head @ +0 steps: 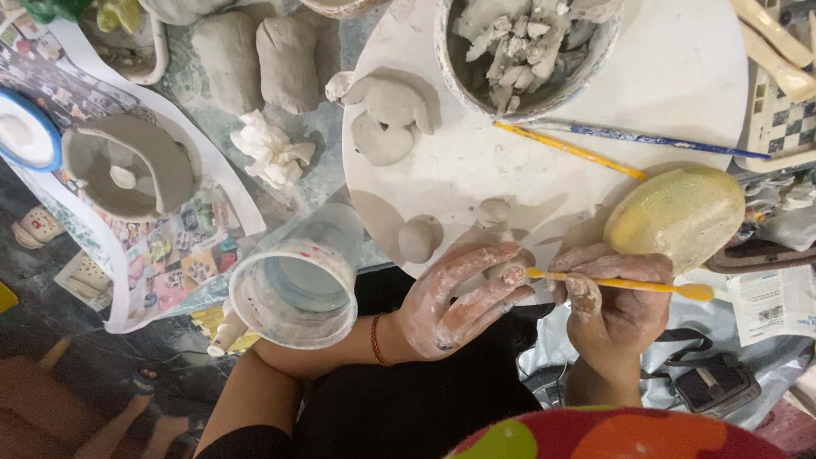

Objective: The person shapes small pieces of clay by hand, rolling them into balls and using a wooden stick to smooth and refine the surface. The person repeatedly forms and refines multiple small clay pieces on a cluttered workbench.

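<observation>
My left hand, smeared with pale clay, cups a small clay piece at the near edge of the round white board. My right hand grips a yellow modelling tool whose tip touches that piece. A small clay ball and another small lump lie on the board just beyond my left hand. A yellow sponge sits right above my right hand.
A bowl of clay scraps stands at the board's far side, with flat clay shapes to its left. Two thin tools lie across the board. A clear cup of water, clay blocks and a clay dish stand left.
</observation>
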